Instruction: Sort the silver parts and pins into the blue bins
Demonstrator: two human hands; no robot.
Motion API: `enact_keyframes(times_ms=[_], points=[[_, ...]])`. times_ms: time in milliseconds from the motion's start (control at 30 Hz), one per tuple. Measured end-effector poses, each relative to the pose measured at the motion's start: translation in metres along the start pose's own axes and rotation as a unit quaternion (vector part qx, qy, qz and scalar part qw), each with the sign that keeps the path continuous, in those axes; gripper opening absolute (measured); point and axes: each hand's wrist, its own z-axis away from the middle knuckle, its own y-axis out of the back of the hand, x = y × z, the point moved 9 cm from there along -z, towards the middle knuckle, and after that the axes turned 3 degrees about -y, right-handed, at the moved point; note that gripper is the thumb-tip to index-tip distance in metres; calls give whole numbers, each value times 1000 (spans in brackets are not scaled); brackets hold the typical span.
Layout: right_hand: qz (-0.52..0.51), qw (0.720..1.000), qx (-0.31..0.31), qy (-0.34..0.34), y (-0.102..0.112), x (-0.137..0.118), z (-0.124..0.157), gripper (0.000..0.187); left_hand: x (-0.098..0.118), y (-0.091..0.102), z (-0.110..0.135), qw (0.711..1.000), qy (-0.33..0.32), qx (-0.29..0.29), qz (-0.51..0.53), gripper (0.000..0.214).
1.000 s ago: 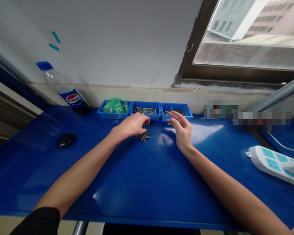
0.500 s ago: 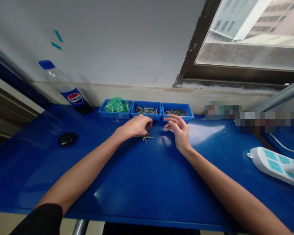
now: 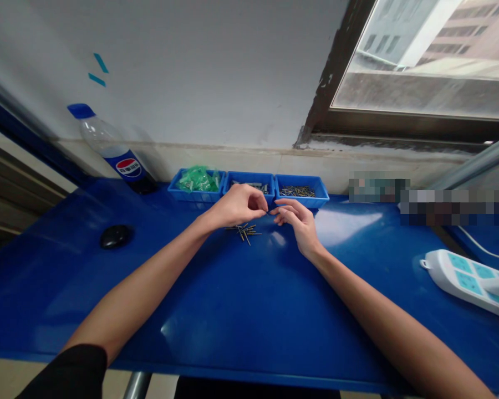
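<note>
My left hand point(image 3: 238, 205) hovers above a small heap of thin metal pins point(image 3: 244, 231) on the blue table point(image 3: 241, 310). Its fingers are pinched on something tiny that I cannot make out. My right hand point(image 3: 296, 219) is close beside it, fingertips curled toward the left hand's pinch and nearly touching it. Behind both hands stand three small blue bins: the left bin point(image 3: 196, 185) holds green plastic bags, the middle bin point(image 3: 251, 183) grey metal parts, the right bin point(image 3: 301, 192) dark pins.
A cola bottle point(image 3: 112, 148) leans against the wall at the back left. A black round object point(image 3: 116, 236) lies on the left of the table. A white power strip point(image 3: 469, 280) with teal sockets sits at the right edge. A window is at upper right.
My left hand has risen off the pin heap with its fingers pinched. My right hand moved left to meet it, fingers curling in.
</note>
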Motion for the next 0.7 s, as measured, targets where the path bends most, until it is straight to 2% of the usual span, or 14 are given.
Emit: enact_keyframes(times_ms=[100,467,600,700], points=[[-9,999,-35,-14,-7,0,0,27,1,2,0,999,-11,19,32,14],[-60,996,-42,-56,-2,10,-2,21,-1,0,-1,999,2,33,7,13],[-62,996,-39,-59,-1,10,-2,21,0,-5,0,1000,6,12,6,15],[-56,997,-14,-58,3,10,-3,22,1,-6,1,1000,5,-16,-4,13]])
